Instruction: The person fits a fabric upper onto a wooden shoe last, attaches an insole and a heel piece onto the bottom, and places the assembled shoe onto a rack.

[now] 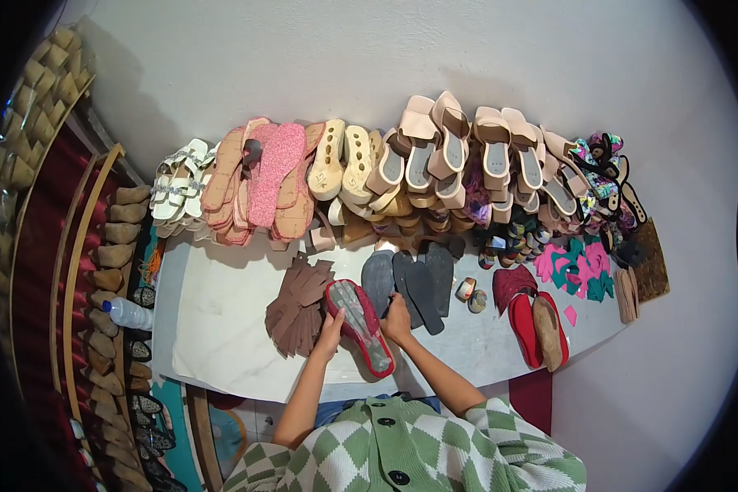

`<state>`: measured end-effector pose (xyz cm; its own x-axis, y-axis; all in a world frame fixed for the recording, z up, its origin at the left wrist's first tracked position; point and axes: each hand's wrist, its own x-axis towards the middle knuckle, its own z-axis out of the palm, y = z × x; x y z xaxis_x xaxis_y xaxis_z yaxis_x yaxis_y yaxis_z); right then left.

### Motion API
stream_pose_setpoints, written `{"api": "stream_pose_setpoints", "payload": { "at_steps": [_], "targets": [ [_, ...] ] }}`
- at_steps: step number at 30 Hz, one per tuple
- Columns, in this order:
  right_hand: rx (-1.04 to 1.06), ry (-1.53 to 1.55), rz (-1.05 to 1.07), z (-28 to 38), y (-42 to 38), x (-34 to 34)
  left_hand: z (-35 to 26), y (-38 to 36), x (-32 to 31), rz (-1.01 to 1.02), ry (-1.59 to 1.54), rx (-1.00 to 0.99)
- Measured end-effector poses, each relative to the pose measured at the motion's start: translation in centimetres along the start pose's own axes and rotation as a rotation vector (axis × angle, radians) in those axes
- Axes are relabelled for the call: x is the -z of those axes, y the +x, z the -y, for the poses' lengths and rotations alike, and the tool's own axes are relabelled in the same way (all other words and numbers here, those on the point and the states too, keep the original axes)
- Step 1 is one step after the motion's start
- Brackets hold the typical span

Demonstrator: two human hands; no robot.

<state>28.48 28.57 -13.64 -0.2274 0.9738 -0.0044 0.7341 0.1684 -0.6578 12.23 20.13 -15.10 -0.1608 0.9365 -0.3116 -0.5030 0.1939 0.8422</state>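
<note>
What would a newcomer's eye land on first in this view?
Most likely the red-edged sole held in the left hand, close to the near edge of the table. Next, perhaps, the glittery pink sole, left of centre among the footwear piled along the wall, and the bright pink and teal scraps toward the table's right.

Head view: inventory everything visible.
Held sole: one, red and grey, centre
Dark soles: several, grey, centre
Strips: one pile, brown, centre-left
Strappy sandals: several, white, back left
Flat soles: many, pink and tan, back left
Wedge soles: several, cream, back centre
Heeled sandals: many, beige, back centre
Patterned sandals: several, multicoloured, right
Scraps: many, pink and green, right
Footwear: two, red and tan, right
Bottle: one, clear, left
Shoe lasts: many, brown, left
Table: one, white, centre
Cardigan: one, green and white, bottom
Hands: two, bare, at held sole
</note>
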Motion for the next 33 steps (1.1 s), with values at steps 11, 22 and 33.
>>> {"api": "stream_pose_setpoints", "payload": {
  "at_steps": [11,22,33],
  "targets": [
    [0.129,0.047,0.177,-2.6,-0.4,1.6,-0.3,-0.1,-0.1,0.010,-0.028,0.016],
    [0.277,0.149,0.093,0.7,-1.5,8.6,-0.2,-0.2,-0.8,-0.065,-0.032,0.051],
    [0.236,0.206,-0.051,2.9,-4.5,9.1,-0.4,0.0,-0.8,-0.035,-0.191,0.061]
  ]
}}
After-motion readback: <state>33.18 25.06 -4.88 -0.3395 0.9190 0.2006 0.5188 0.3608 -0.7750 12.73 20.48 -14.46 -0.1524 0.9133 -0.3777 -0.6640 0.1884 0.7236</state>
